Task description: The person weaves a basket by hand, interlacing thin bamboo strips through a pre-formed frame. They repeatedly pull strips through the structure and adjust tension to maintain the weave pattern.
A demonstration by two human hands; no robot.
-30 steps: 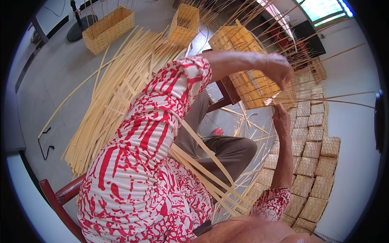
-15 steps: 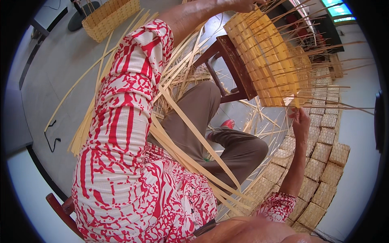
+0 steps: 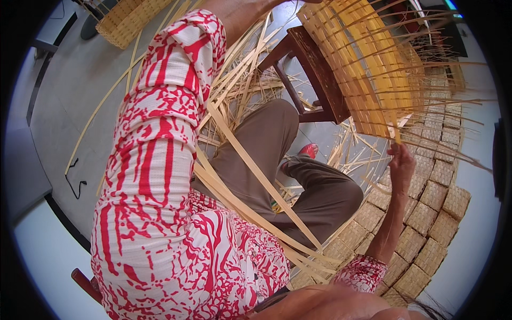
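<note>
Fingers of your right hand (image 3: 402,160) pinch a yellow strip (image 3: 397,135) at the near edge of the woven basket (image 3: 353,64).
Basket's at the far right, against the dark wooden stool (image 3: 322,72), stakes (image 3: 453,63) fanning right; your left hand (image 3: 312,1) is nearly all out of view, grip impossible to tell. Best, I'd say: strip flat, pulled snug, no twist.

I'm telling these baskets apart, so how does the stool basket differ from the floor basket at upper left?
The stool basket lies on its side; the floor basket stands upright. The stool basket is partly bright yellow; the floor basket looks duller. Both are woven.
</note>
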